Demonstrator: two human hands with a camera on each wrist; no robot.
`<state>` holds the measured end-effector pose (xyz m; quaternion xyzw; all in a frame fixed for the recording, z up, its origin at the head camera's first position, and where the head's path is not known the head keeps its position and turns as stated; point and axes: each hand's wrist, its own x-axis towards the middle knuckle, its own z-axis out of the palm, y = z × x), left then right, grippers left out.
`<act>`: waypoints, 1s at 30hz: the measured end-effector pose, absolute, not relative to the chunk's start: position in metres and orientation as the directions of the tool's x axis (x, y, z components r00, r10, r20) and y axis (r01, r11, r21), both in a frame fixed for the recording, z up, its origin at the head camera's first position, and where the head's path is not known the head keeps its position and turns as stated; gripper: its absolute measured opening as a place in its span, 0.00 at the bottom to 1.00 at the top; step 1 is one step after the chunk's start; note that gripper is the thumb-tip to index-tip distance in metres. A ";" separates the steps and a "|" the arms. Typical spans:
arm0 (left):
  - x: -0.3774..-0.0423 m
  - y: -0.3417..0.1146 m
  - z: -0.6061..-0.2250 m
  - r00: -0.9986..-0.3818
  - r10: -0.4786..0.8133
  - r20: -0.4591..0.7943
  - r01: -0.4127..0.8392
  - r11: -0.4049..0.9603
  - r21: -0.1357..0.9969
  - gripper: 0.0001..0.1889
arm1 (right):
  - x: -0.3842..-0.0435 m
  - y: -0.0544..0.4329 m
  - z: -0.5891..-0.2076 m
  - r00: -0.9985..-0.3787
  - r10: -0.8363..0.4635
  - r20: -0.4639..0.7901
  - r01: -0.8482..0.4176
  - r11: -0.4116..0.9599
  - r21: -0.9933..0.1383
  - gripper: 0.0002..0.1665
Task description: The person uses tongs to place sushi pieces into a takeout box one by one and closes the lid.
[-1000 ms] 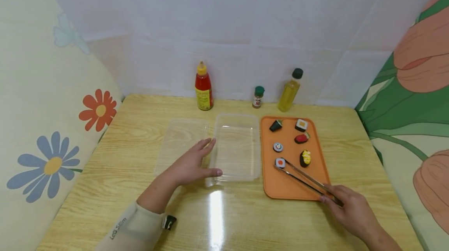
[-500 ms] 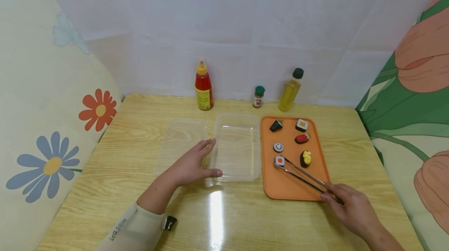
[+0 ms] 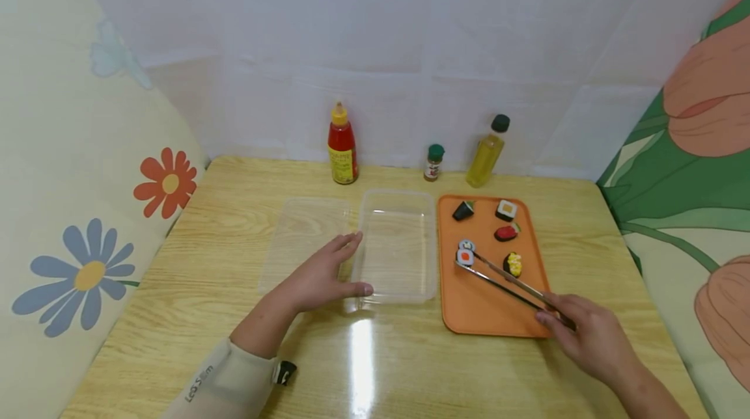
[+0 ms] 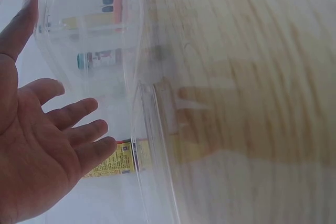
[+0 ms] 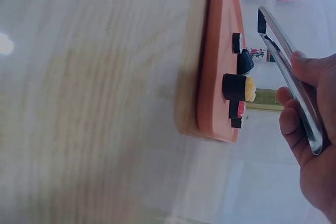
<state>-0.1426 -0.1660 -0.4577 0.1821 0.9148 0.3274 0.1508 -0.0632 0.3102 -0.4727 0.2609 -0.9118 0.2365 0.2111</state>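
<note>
My right hand (image 3: 592,337) grips metal tongs (image 3: 506,287) near their joined end. Between the tong tips is a sushi roll (image 3: 465,257) with an orange-red centre, raised off the orange tray (image 3: 486,311) as the right wrist view shows. Several other sushi pieces sit on the tray: a round roll (image 3: 467,245), a yellow-topped piece (image 3: 512,265), a red-topped piece (image 3: 506,232), a square roll (image 3: 506,210) and a dark cone (image 3: 463,211). With fingers spread, my left hand (image 3: 322,276) is at the left side of the clear plastic container (image 3: 430,256), its thumb over the near left corner.
A clear lid (image 3: 299,224) lies left of the container. Along the back stand a red sauce bottle (image 3: 342,149), a small green-capped spice jar (image 3: 433,163) and an oil bottle (image 3: 487,153). A white cloth (image 3: 351,28) hangs behind the table.
The tongs have closed on the orange-red-centred roll and lifted it off the tray, slightly away from me. The left hand has stayed in place.
</note>
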 end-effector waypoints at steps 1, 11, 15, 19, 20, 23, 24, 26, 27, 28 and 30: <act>-0.142 -0.166 -0.458 -0.888 0.431 -0.158 0.233 0.720 0.654 0.60 | -0.064 0.310 -0.472 -0.776 -0.377 0.506 -0.576 0.751 -0.324 0.23; -0.143 -0.166 -0.456 -0.890 0.428 -0.158 0.229 0.718 0.657 0.59 | -0.076 0.308 -0.458 -0.766 -0.395 0.507 -0.584 0.757 -0.293 0.23; -0.143 -0.165 -0.456 -0.890 0.425 -0.167 0.220 0.719 0.659 0.59 | -0.080 0.307 -0.453 -0.760 -0.405 0.508 -0.594 0.750 -0.291 0.22; -0.143 -0.165 -0.456 -0.890 0.421 -0.172 0.215 0.723 0.657 0.59 | -0.086 0.305 -0.447 -0.755 -0.415 0.507 -0.600 0.750 -0.280 0.22; -0.143 -0.165 -0.456 -0.891 0.421 -0.171 0.216 0.723 0.656 0.59 | -0.087 0.305 -0.446 -0.754 -0.418 0.507 -0.603 0.746 -0.281 0.22; -0.144 -0.165 -0.457 -0.891 0.421 -0.169 0.219 0.726 0.652 0.60 | -0.092 0.303 -0.442 -0.745 -0.429 0.510 -0.617 0.734 -0.283 0.22; -0.144 -0.165 -0.457 -0.891 0.421 -0.169 0.220 0.726 0.651 0.60 | -0.093 0.303 -0.441 -0.742 -0.431 0.513 -0.622 0.729 -0.285 0.22; -0.144 -0.165 -0.457 -0.891 0.421 -0.171 0.219 0.727 0.651 0.60 | -0.096 0.302 -0.439 -0.738 -0.436 0.515 -0.628 0.722 -0.290 0.22; -0.144 -0.165 -0.457 -0.891 0.421 -0.172 0.219 0.728 0.650 0.60 | -0.097 0.301 -0.438 -0.739 -0.437 0.513 -0.629 0.720 -0.293 0.22; -0.144 -0.164 -0.457 -0.890 0.421 -0.173 0.218 0.728 0.650 0.60 | -0.098 0.300 -0.438 -0.738 -0.438 0.513 -0.630 0.719 -0.294 0.22; -0.144 -0.164 -0.457 -0.890 0.421 -0.178 0.214 0.729 0.650 0.60 | -0.101 0.299 -0.436 -0.735 -0.438 0.517 -0.634 0.716 -0.294 0.22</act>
